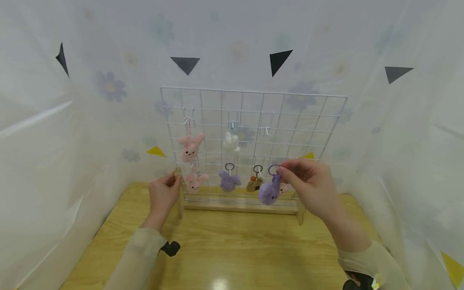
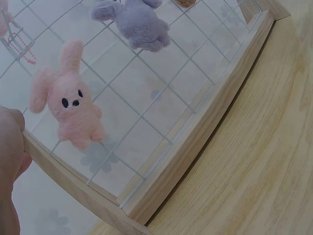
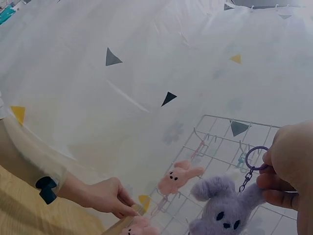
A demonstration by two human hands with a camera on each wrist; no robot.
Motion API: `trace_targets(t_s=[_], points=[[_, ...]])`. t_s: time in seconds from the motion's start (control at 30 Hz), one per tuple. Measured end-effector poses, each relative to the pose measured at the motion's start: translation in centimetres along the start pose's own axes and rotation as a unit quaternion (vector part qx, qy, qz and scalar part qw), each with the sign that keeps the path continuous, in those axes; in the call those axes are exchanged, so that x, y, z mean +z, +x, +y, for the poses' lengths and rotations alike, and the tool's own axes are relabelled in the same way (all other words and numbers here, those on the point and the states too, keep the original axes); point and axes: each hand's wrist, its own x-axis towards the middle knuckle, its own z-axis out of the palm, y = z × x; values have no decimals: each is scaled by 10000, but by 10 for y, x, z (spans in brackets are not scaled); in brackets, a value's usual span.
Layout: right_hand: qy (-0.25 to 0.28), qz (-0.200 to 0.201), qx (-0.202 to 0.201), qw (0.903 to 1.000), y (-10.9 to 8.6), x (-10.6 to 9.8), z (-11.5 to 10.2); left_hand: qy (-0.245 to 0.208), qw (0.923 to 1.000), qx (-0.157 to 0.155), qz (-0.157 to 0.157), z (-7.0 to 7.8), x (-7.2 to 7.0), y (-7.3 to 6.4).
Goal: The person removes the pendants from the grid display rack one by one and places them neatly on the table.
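Note:
My right hand (image 1: 309,183) pinches the purple ring of a plush purple bunny keychain (image 1: 269,192), which dangles in front of the white wire grid rack (image 1: 243,151). In the right wrist view the bunny (image 3: 226,215) hangs from a short chain below the ring. My left hand (image 1: 164,191) holds the wooden upright (image 1: 180,197) at the rack's left side. Near it hangs a pink bunny plush (image 2: 73,100). Other plush keychains hang on hooks: a pink bunny (image 1: 190,148), a white fluffy one (image 1: 231,143), a purple one (image 1: 229,181) and a brown one (image 1: 254,184).
A hook at the upper right of the grid (image 1: 265,130) carries nothing. Behind my right hand another pink plush (image 1: 285,187) is partly hidden. The rack stands on a light wooden table (image 1: 232,245), with pale patterned sheeting (image 1: 232,36) behind and at both sides.

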Motion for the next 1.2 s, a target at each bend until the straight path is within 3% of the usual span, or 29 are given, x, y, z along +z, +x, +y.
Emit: trace_targets(t_s=[0.5,0.93,1.2], points=[[182,-83,192,9996,-29,8,19,27,10000,16,9,0,-1,0],[960,-232,-264,9948,-47,12,32,-137,9999,-58,14,0,0,-1],[957,-233,56,9951,-58,13,37,-124,9999,-70,-8,1,0,-1]])
